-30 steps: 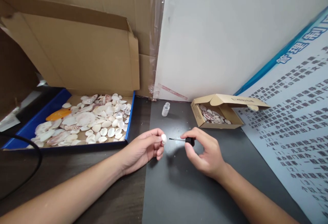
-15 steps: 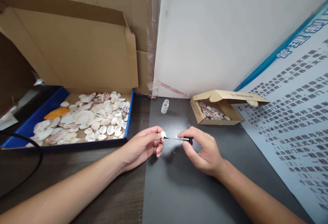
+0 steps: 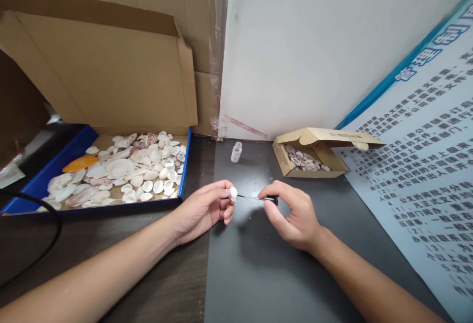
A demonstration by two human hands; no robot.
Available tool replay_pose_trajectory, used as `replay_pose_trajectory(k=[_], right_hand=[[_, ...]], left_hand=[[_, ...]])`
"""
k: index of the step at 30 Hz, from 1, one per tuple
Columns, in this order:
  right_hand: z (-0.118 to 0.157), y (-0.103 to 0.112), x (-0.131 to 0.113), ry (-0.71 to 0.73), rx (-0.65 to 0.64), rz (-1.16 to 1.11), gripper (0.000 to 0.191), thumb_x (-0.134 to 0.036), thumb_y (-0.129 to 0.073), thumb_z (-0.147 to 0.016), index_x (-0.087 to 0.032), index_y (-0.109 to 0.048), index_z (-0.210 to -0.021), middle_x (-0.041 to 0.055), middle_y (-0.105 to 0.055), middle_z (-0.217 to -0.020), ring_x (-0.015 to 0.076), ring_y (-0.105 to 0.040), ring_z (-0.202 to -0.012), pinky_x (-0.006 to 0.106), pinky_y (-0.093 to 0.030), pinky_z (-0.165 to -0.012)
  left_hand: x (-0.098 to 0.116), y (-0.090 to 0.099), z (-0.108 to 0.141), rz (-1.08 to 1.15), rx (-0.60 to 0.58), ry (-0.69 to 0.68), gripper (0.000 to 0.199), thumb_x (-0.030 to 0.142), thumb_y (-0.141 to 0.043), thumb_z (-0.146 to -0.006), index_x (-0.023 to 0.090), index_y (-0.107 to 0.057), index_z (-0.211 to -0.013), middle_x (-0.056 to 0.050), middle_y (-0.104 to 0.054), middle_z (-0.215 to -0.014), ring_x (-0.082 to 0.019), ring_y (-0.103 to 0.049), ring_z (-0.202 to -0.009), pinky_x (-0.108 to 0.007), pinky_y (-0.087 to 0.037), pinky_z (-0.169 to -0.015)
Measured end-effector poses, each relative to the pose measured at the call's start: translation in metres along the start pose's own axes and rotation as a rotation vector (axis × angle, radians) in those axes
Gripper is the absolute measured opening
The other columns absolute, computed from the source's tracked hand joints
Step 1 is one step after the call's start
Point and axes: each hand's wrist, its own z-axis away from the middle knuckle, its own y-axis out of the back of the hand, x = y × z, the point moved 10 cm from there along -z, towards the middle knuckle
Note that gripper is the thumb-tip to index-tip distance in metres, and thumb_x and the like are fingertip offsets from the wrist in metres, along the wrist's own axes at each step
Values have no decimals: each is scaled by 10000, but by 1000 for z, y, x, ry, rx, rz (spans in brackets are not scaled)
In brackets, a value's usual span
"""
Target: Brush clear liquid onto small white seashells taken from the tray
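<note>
Between thumb and fingers, my left hand (image 3: pixel 210 206) pinches a small white seashell (image 3: pixel 233 194) above the dark mat. My right hand (image 3: pixel 291 214) grips the black cap of a thin applicator brush (image 3: pixel 251 197), whose stem points left. The dark brush tip is at the shell's right edge; whether it touches cannot be made out. Behind the hands stands a small clear glass bottle (image 3: pixel 236 152), uncapped, with a printed label.
At left, a blue-sided cardboard box (image 3: pixel 185 165) with its lid raised holds many shells and an orange piece (image 3: pixel 80 162). A smaller carton (image 3: pixel 314 174) with shells stands back right. A black cable (image 3: pixel 55 237) curves at far left; a printed poster (image 3: pixel 417 175) leans right.
The shell has turned slightly in my left fingers, showing more of its white surface. The brush has shifted slightly and stays beside the shell. The whole view has moved a little.
</note>
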Motion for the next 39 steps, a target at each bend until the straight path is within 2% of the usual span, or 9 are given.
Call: replay_pose_trajectory(k=[3, 8, 13, 18, 22, 27, 32, 37, 39], right_hand=[[0, -3, -3, 38, -20, -1, 119, -156, -514, -882, -210, -614, -916, 3, -637, -681, 148, -572, -550, 258, -466, -538], [-1, 1, -6, 41, -1, 11, 134, -145, -501, -849, -218, -594, -785, -18, -588, -604, 132, -505, -482, 252, -434, -496], [-1, -1, -8, 58, -10, 14, 119, -153, -519, -860, -212, -622, -866, -5, -625, -643, 139, -543, -515, 255, -452, -516], [-1, 1, -8, 57, 11, 26, 137, -128, -501, -830, -219, -580, -766, -25, -560, -587, 128, -485, -476, 248, -414, -486], [0, 1, -10, 71, 10, 12, 103, -133, -533, -844, -207, -604, -846, -12, -592, -633, 131, -519, -509, 247, -434, -508], [-2, 3, -8, 45, 29, 34, 126, -129, -514, -824, -219, -579, -765, -26, -563, -593, 128, -485, -476, 246, -418, -483], [-1, 0, -7, 55, 2, 5, 112, -144, -521, -870, -201, -612, -900, 3, -622, -665, 145, -560, -542, 258, -461, -534], [0, 1, -5, 39, 16, 17, 121, -137, -506, -853, -211, -583, -797, -19, -574, -616, 128, -507, -500, 245, -432, -502], [0, 2, -5, 45, 26, 9, 109, -136, -513, -857, -207, -589, -826, -14, -584, -632, 131, -515, -514, 248, -436, -512]], left_hand=[[0, 0, 0, -2, -3, 1, 85, 189, -619, -859, 148, -565, -809, 3, -537, -706, -99, -492, -572, -235, -424, -563], [-2, 2, -1, 1, -3, 1, 84, 191, -615, -862, 149, -556, -819, 1, -532, -702, -102, -499, -581, -231, -421, -558], [-3, 3, -1, 2, 9, 11, 100, 206, -646, -845, 148, -567, -826, -2, -543, -703, -100, -498, -575, -234, -420, -561], [-2, 3, 0, -9, 18, 6, 103, 202, -663, -829, 146, -577, -820, 0, -542, -697, -99, -492, -570, -234, -419, -554], [-2, 2, 0, -6, 11, 9, 81, 191, -635, -841, 144, -572, -823, 3, -530, -675, -100, -489, -567, -232, -419, -556], [-2, 1, 0, -20, -4, 4, 42, 161, -583, -865, 145, -560, -834, 7, -514, -666, -101, -485, -572, -232, -422, -561], [-2, 1, 0, -16, -18, 8, 37, 138, -545, -876, 148, -550, -841, 3, -521, -683, -99, -485, -575, -231, -418, -568], [-3, 1, -1, -17, -17, 10, 41, 132, -544, -871, 148, -548, -833, 9, -502, -668, -101, -482, -574, -232, -415, -565], [-2, 1, -1, -13, -21, 6, 44, 127, -538, -872, 146, -551, -834, 4, -512, -680, -102, -484, -575, -236, -416, -567]])
